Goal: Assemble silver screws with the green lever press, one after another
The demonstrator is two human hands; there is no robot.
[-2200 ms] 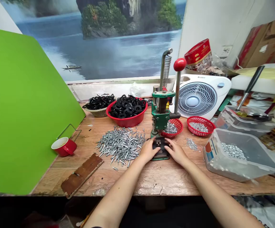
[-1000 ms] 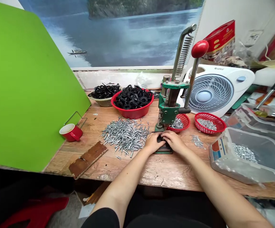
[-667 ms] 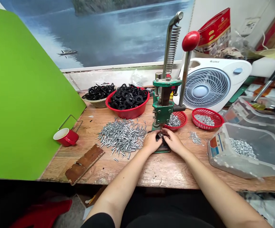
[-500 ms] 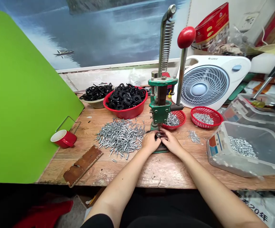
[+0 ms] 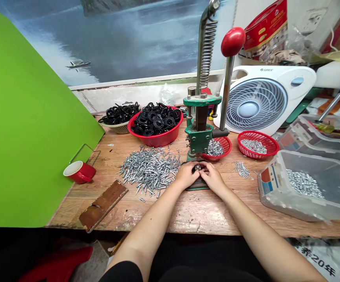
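Note:
A green hand press (image 5: 199, 133) with a red-knobbed lever (image 5: 232, 41) and a tall spring stands mid-table. My left hand (image 5: 187, 175) and my right hand (image 5: 212, 178) meet at its base, fingers curled together. Between the fingertips sits a small silvery metal part (image 5: 198, 167), pinched from both sides on the press's black base plate. A heap of silver screws (image 5: 151, 172) lies just left of my left hand.
A red bowl (image 5: 155, 138) and a tan basket (image 5: 120, 126) hold black rings. Two red baskets (image 5: 256, 145) and a clear plastic bin (image 5: 308, 188) hold small metal parts. A white fan (image 5: 258, 102), a red cup (image 5: 78, 172), a green board (image 5: 26, 129) and a wood scrap (image 5: 103, 203) surround them.
My hands have drawn closer together at the press base, from resting flat on either side to pinching a small part between the fingertips. The camera view shifted slightly.

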